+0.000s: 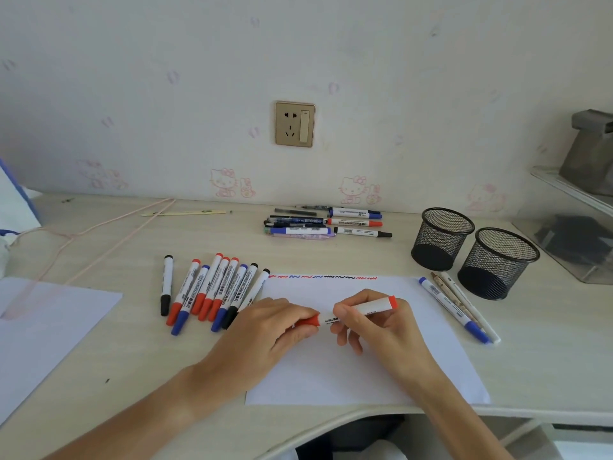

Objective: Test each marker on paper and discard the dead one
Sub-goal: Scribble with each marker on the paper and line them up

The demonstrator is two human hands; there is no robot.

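Marker (361,310) feels light, stiff, slick; our left hand (265,330) pinches its cap (308,321), right hand (368,323) clasps the barrel mid-frame.

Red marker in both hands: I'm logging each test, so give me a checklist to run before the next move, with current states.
1. Right hand grips the red marker barrel: ok.
2. Left hand holds the red cap end: ok.
3. Cap is off, tip exposed: not ok, the cap looks seated.
4. Free space on the paper below the squiggle row: ok.
5. Paper lies flat on the desk: ok.
6. Marker has ink: cannot tell.
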